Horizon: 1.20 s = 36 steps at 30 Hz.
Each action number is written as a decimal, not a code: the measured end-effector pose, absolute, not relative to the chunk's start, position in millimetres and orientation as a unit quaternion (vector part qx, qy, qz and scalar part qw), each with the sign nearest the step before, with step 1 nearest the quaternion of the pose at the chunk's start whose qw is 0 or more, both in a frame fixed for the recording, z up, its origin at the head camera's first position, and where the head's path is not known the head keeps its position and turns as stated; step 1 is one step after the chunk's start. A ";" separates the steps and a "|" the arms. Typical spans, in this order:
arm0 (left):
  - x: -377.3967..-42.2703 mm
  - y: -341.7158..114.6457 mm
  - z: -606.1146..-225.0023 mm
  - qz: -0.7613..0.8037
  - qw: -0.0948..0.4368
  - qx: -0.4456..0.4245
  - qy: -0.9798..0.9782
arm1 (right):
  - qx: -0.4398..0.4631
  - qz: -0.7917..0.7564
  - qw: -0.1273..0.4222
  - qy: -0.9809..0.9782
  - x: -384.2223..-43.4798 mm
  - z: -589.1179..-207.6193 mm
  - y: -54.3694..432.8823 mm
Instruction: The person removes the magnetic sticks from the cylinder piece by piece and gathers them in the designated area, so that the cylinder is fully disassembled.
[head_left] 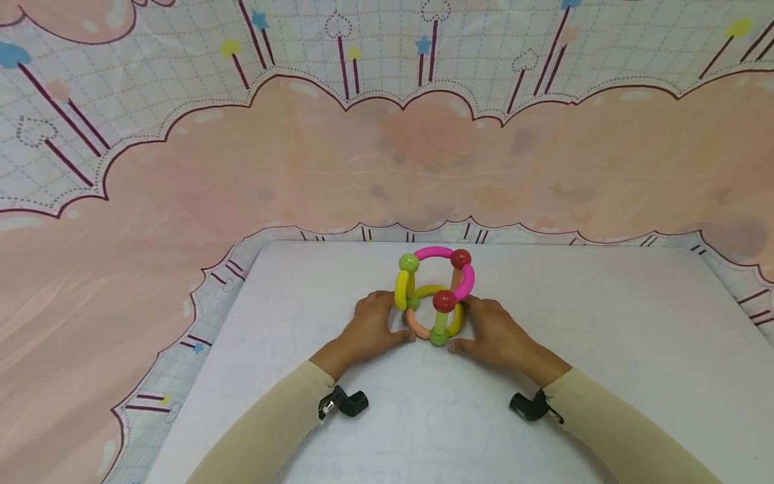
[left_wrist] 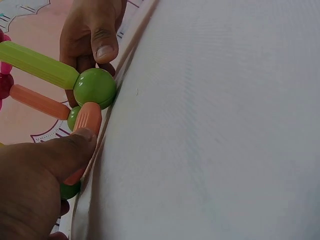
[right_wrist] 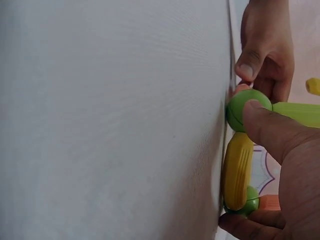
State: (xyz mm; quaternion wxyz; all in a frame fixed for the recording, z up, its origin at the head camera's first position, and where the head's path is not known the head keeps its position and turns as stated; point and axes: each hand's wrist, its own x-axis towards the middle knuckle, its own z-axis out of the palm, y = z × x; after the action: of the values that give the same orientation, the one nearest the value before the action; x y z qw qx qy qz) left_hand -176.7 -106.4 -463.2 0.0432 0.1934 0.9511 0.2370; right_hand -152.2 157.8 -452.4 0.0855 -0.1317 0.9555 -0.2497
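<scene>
A toy frame of coloured rods and balls [head_left: 439,318] stands on the white table, with a lower ring, straight uprights and a partial upper ring. Two pink curved rods [head_left: 434,252] join a green ball and two red balls [head_left: 444,300] on top. One yellow curved rod [head_left: 401,290] juts from the upper green ball with its front end free. My left hand [head_left: 373,325] grips the base from the left, thumb on an orange curved rod [left_wrist: 90,117]. From the right, my right hand [head_left: 497,334] holds the base, its thumb on a green ball [right_wrist: 240,107] and fingertips by another at the back.
The white tabletop [head_left: 605,349] spreads out around the frame. Behind it hangs a peach and white patterned cloth [head_left: 338,168], which also shows beside the table. Each sleeved wrist wears a small black camera mount [head_left: 351,402].
</scene>
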 end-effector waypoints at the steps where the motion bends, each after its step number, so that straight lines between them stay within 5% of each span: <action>1: -176.5 -106.3 -463.4 0.237 0.044 0.193 0.951 | -0.131 -0.248 0.085 0.956 -152.9 -452.9 157.8; 36: -165.8 -109.9 -462.8 0.242 0.058 0.209 0.945 | -0.139 -0.251 0.099 0.953 -163.5 -454.7 162.4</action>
State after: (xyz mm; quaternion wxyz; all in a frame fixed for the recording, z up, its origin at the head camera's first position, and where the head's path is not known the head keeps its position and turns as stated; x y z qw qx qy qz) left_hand -165.8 -109.9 -462.8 0.0583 0.2095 0.9455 0.2425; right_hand -163.5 162.4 -454.7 0.0992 -0.1393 0.9527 -0.2512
